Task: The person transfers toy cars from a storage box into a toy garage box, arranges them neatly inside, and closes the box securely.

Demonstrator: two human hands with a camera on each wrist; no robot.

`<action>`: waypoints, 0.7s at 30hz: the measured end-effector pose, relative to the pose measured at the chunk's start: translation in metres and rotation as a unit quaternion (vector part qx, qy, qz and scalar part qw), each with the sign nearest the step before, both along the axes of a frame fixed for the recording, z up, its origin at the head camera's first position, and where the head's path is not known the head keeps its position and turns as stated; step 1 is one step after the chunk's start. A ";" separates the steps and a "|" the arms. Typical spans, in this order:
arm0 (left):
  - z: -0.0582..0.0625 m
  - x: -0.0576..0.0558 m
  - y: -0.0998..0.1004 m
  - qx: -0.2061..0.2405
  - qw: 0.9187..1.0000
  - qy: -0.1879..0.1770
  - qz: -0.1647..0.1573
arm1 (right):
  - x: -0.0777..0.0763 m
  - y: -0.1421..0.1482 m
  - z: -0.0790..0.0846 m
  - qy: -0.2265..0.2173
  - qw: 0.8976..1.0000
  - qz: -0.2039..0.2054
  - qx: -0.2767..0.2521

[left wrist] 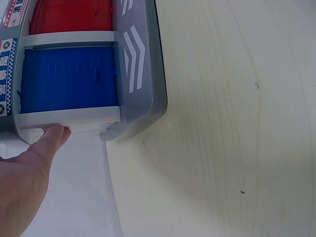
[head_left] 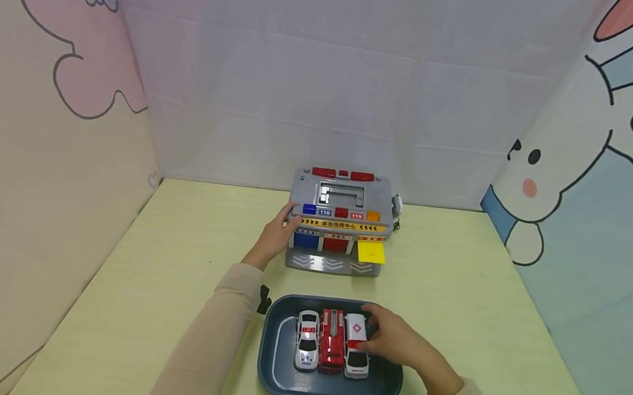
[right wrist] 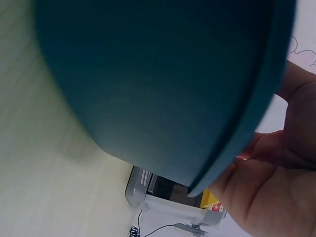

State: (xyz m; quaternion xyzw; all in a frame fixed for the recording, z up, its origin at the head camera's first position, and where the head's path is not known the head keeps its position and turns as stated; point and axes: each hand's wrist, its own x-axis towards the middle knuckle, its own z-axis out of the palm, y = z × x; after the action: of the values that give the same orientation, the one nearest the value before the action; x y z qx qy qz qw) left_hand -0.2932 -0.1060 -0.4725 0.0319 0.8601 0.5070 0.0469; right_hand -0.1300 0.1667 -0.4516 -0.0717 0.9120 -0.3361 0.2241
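My left hand rests against the left side of a grey toy emergency garage; its straight thumb touches the side wall beside the blue door in the left wrist view. Next to that is a red door, also down, while the yellow door is swung up and outward. My right hand holds a white toy ambulance in the blue tray, thumb and fingers around its right and rear. A red toy fire truck and white toy police car lie beside it.
A pale wooden table carries everything. A plain white sheet closes off the back, with cartoon-printed panels at both sides. In the right wrist view, the tray's outer wall hides the cars, and a coiled black cord hangs near the garage.
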 end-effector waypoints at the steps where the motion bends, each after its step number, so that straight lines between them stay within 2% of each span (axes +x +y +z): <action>1: 0.000 0.000 0.000 0.000 1.000 0.001 0.000 | 0.000 0.000 -0.002 0.003 1.000 0.005 0.002; 10: -0.002 -0.001 0.001 -0.001 1.000 -0.006 0.001 | 0.001 -0.002 -0.007 0.018 0.999 0.034 0.020; 14: -0.001 -0.002 0.000 0.002 1.000 -0.008 0.002 | 0.002 -0.004 -0.005 0.026 0.998 0.036 0.045; 21: -0.001 -0.002 -0.001 0.004 1.000 -0.012 0.002 | 0.002 -0.008 -0.007 0.020 0.998 0.028 0.059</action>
State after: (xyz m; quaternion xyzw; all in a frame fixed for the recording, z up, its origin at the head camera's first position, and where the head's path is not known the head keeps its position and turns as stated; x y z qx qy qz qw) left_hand -0.2948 -0.1069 -0.4732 0.0244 0.8577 0.5104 0.0564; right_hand -0.1276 0.1586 -0.4581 -0.0905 0.9322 -0.2736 0.2188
